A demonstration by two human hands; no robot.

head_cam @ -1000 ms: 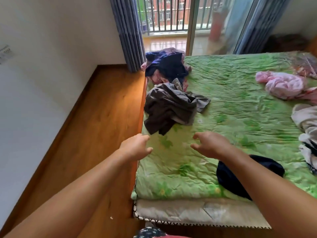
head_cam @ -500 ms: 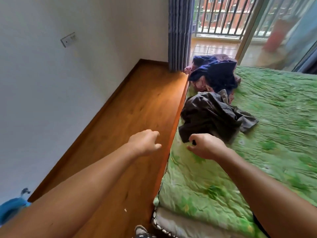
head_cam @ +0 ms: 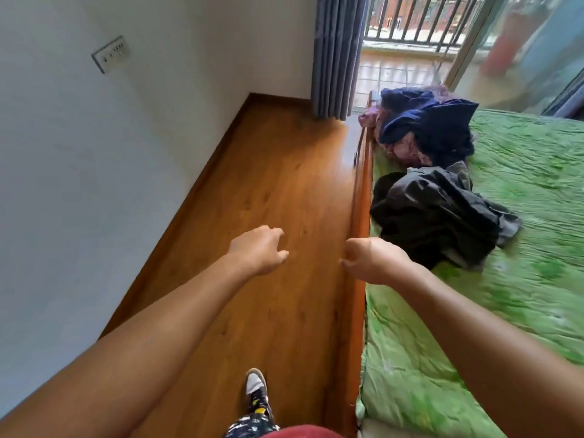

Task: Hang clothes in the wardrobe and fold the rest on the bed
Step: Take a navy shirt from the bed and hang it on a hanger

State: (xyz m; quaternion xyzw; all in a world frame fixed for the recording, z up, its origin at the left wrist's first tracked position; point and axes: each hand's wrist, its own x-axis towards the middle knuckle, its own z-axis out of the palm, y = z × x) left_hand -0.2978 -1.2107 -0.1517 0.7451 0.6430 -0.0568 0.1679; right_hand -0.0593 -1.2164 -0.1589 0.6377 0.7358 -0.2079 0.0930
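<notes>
Judging by how the clothes lie, little of the job shows as done. On the bed [head_cam: 521,295], whose green quilt is bare in places, 3 garments sit unfolded along the side by the wooden rail [head_cam: 360,216]. A dark grey garment [head_cam: 436,216] lies crumpled near the middle of that side. Toward the bed's far corner, a navy garment [head_cam: 426,121] is heaped on a pink patterned one [head_cam: 401,151]. No folded stack shows on the visible part of the bed, and neither a wardrobe nor a hanger is in view, so I cannot tell whether anything has been hung.

The left hand [head_cam: 257,249] hovers over the wooden floor [head_cam: 268,172] beside the bed, its fingers loosely curved and apart, holding nothing. The right hand [head_cam: 373,260] is above the rail, just short of the dark grey garment, its fingers curled in toward the thumb with nothing visible between them.

What is left looks like nearly all of it: each of the 3 pieces needs picking up, then hanging or folding flat on the quilt, probably the dark grey one first.
</notes>
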